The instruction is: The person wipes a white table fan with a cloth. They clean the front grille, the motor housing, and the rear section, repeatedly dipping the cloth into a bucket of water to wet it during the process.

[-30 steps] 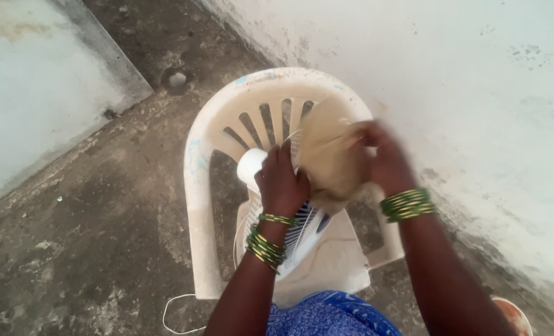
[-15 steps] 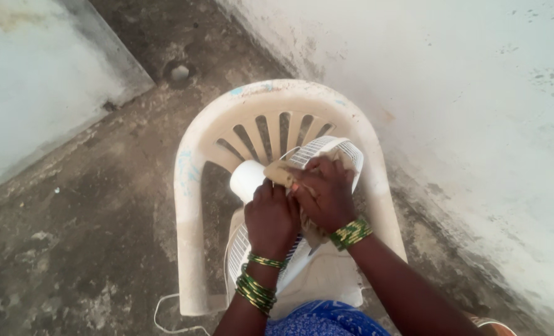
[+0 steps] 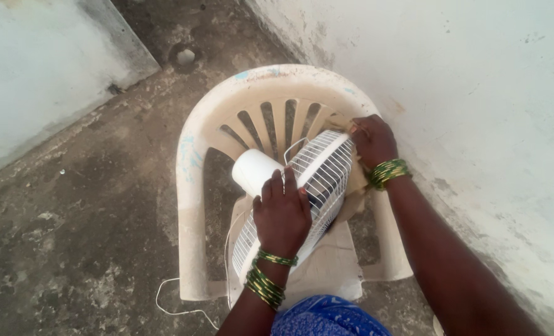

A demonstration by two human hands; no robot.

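Observation:
A white electric fan (image 3: 317, 171) with a wire grille and a round motor housing lies on the seat of a cream plastic chair (image 3: 193, 186). My left hand (image 3: 282, 214) rests on top of the grille beside the motor housing, fingers curled over it. My right hand (image 3: 371, 140) is at the far edge of the grille, closed on a tan cloth (image 3: 355, 180) that hangs down behind the fan. Green and gold bangles are on both wrists.
A white cord (image 3: 177, 305) trails from the fan onto the stained concrete floor at the lower left. A whitewashed wall (image 3: 476, 81) runs close along the right of the chair. A round floor drain (image 3: 185, 57) lies beyond the chair. Blue fabric (image 3: 326, 320) shows at the bottom.
My right hand has moved with the cloth from the middle of the grille to its far right edge. My left hand has stayed on the grille. The view has shifted slightly.

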